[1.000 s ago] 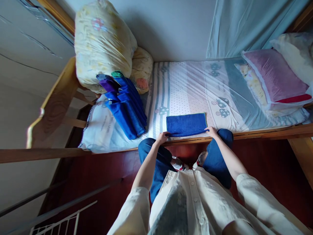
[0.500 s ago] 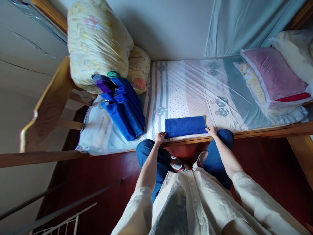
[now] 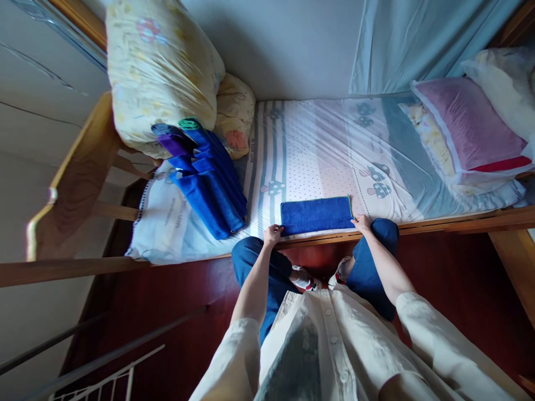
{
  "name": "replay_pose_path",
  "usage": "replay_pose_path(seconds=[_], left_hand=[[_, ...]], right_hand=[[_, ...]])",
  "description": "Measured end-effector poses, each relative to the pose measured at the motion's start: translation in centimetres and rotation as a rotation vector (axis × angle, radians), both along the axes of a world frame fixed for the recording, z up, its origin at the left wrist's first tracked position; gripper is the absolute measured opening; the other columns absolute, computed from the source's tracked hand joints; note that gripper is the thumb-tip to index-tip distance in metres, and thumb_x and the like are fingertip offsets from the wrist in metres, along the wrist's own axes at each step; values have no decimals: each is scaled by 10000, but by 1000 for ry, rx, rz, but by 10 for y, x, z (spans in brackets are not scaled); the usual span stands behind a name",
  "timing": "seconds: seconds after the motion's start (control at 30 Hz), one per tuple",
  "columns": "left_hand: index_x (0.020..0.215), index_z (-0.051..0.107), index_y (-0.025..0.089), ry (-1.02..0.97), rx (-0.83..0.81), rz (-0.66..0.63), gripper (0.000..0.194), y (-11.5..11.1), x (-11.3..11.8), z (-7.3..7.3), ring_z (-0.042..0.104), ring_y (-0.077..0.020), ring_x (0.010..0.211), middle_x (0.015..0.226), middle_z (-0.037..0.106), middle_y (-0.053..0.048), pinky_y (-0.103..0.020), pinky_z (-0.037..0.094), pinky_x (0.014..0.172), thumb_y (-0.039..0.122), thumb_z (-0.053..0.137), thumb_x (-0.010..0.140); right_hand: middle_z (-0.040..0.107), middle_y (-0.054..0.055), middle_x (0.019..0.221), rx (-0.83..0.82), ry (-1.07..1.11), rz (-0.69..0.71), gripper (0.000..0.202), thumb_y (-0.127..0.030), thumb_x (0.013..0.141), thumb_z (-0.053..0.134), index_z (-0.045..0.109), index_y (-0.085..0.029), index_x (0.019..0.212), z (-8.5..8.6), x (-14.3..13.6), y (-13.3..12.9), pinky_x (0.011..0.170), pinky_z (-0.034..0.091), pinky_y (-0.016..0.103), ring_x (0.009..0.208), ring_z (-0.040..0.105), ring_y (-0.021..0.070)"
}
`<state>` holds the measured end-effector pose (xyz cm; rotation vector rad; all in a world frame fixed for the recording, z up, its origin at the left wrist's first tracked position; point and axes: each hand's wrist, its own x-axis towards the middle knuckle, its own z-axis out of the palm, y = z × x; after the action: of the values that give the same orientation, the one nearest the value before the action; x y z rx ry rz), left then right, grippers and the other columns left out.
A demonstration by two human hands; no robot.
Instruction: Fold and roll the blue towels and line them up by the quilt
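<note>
A blue towel lies folded into a long flat rectangle at the front edge of the bed, with a thin green trim along its far and right edges. My left hand pinches its near left corner. At the near right corner, my right hand grips it the same way. To the left rests a pile of blue towels, some folded long. Against the pile's far end sit a purple towel and a green-edged rolled end.
The bed's patterned sheet spreads behind the towel. A big yellow bundle of bedding stands at the back left, beside a wooden headboard. Pink and white pillows lie at the right. The wooden bed rail runs along the front.
The view has shifted very slightly. Both hands keep hold of the towel's near corners, and the towel lies in nearly the same place.
</note>
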<state>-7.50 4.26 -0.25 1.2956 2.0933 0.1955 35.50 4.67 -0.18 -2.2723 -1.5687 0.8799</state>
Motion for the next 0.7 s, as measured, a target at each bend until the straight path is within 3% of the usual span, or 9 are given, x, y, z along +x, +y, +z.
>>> replay_pose_path(seconds=[0.2, 0.33, 0.4, 0.43, 0.47, 0.57, 0.63, 0.7], left_hand=[[1019, 747, 178, 6, 21, -20, 190, -2, 1, 0, 747, -261, 999, 963, 804, -98, -328, 543, 885, 313, 672, 907], [1069, 732, 171, -8, 53, -49, 206, -4, 2, 2, 746, -255, 972, 981, 794, -110, -354, 554, 914, 268, 627, 921], [1170, 708, 173, -9, 112, -84, 277, -8, 1, 4, 732, -250, 1037, 1091, 780, -121, -375, 545, 980, 206, 574, 930], [1235, 686, 171, 0, 168, -125, 331, -11, 2, 5, 713, -256, 1104, 1178, 760, -135, -393, 532, 1027, 186, 551, 933], [1297, 660, 167, 12, 230, -185, 382, -14, 2, 5, 683, -267, 1184, 1275, 725, -151, -412, 512, 1075, 179, 534, 937], [1404, 603, 153, 49, 349, -429, 462, -25, 8, 3, 558, -300, 1386, 1486, 600, -179, -448, 435, 1190, 208, 508, 955], [1436, 587, 136, 72, 326, -550, 500, -31, 15, -2, 497, -306, 1455, 1544, 552, -185, -456, 383, 1237, 193, 485, 950], [1472, 561, 101, 113, 291, -624, 559, -35, 23, -7, 450, -318, 1499, 1568, 526, -203, -475, 331, 1268, 149, 471, 922]], right_hand=[[340, -62, 425, -17, -52, 14, 449, -345, 789, 707, 385, -239, 496, 2, 0, 0, 516, 326, 240, 533, 450, 132], [511, -32, 493, -11, -76, 54, 329, -279, 814, 730, 535, -213, 556, 10, -1, -1, 582, 409, 242, 602, 561, 161], [684, 21, 691, 20, -83, 75, 107, -224, 852, 689, 684, -196, 748, 16, -4, -5, 698, 488, 259, 754, 649, 196], [743, 58, 844, 59, -99, 101, 78, -191, 876, 652, 730, -191, 886, 19, -7, -7, 790, 517, 281, 868, 677, 216], [764, 96, 1004, 107, -123, 147, 183, -161, 899, 611, 744, -188, 1022, 22, -10, -11, 890, 524, 312, 991, 682, 235], [699, 159, 1319, 224, -221, 406, 368, -127, 958, 505, 707, -171, 1262, 30, -22, -24, 1090, 461, 396, 1249, 614, 273], [665, 164, 1403, 213, -273, 569, 416, -125, 971, 476, 684, -159, 1329, 32, -30, -33, 1129, 431, 423, 1316, 578, 284], [627, 171, 1471, 167, -321, 640, 460, -121, 965, 476, 651, -141, 1390, 32, -35, -39, 1151, 409, 439, 1369, 543, 291]])
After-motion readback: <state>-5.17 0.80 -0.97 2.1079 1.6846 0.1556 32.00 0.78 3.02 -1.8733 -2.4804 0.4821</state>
